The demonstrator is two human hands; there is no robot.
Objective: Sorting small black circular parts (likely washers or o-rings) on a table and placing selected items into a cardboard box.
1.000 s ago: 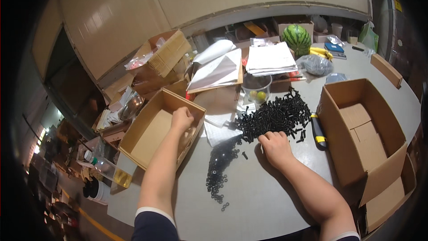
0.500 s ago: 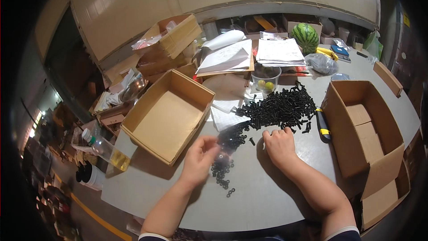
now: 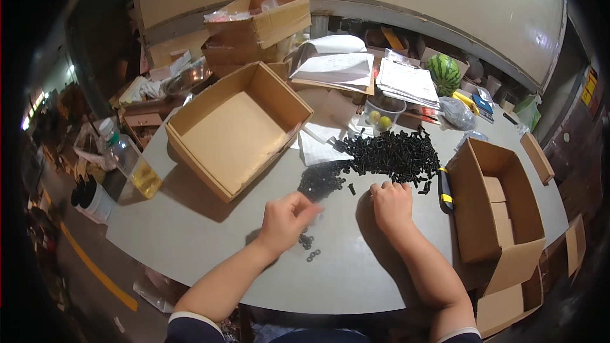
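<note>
My left hand hovers over the near end of a trail of small black nuts, thumb and fingers pinched together. Its fingertips are smeared by motion, so what they hold cannot be made out. A denser patch of nuts lies just beyond it. At the near edge of a heap of black bolts, my right hand rests with curled fingers, their tips turned away and hidden. One loose bolt lies on the grey table between the hands.
Left stands an open cardboard box, with a bottle of yellow liquid beside it. A yellow-black handled tool lies by another cardboard box on the right. Papers, a tub with fruit and a watermelon sit behind.
The whole view has shifted. My left hand has moved rightward from beside the nuts to over them, still pinched. My right hand stays by the bolts with its fingers curled.
</note>
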